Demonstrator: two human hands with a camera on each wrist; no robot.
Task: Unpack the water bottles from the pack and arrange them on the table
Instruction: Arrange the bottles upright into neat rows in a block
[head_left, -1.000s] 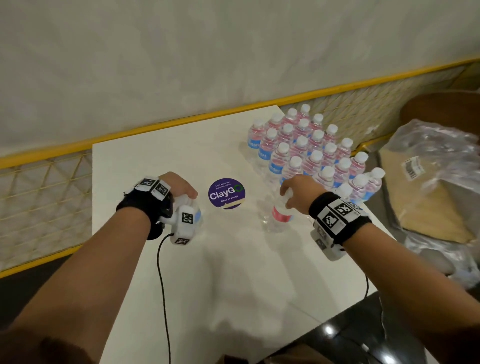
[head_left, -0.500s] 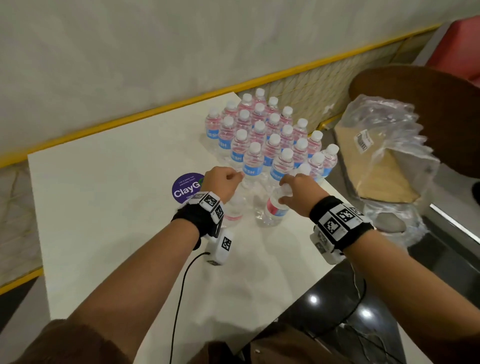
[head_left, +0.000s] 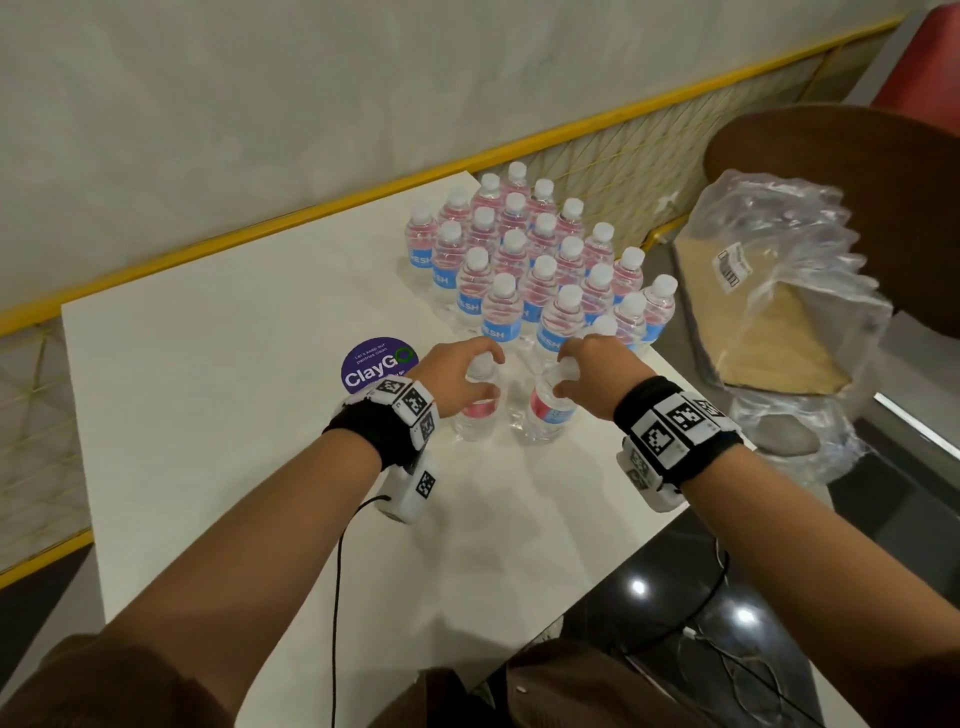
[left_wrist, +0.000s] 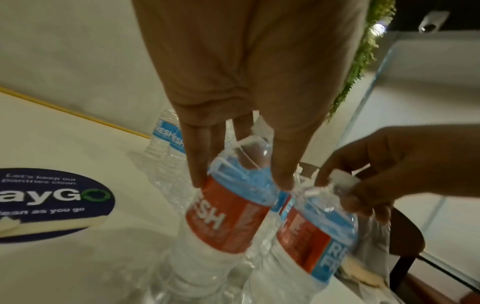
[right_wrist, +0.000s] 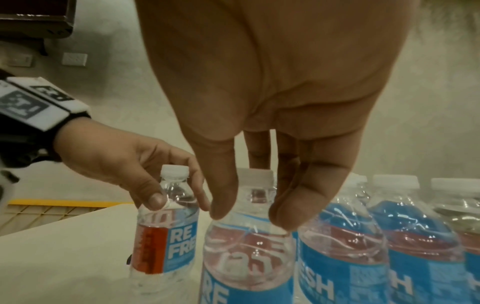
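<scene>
Head view, change: Your left hand (head_left: 457, 371) was away by the purple sticker (head_left: 379, 364) a second ago; it now pinches the left bottle (head_left: 475, 405) by the shoulder. Your right hand (head_left: 597, 374) holds the right bottle (head_left: 548, 410) as before.
Head view, meaning: You seem to be adding both bottles to the bottle cluster (head_left: 535, 270) standing on the table (head_left: 208, 415).
Left wrist view, grip: Your fingertips (left_wrist: 197, 181) clamp the left bottle (left_wrist: 223, 216) just above its red label; upright, touching its neighbour.
Right wrist view, grip: Thumb and fingers close around the right bottle (right_wrist: 249, 242) below its cap.
Surroundings: The emptied plastic pack (head_left: 779, 291) lies off the table's right edge on a chair (head_left: 852, 156).
Obstruction: Close-set bottles risk toppling.
</scene>
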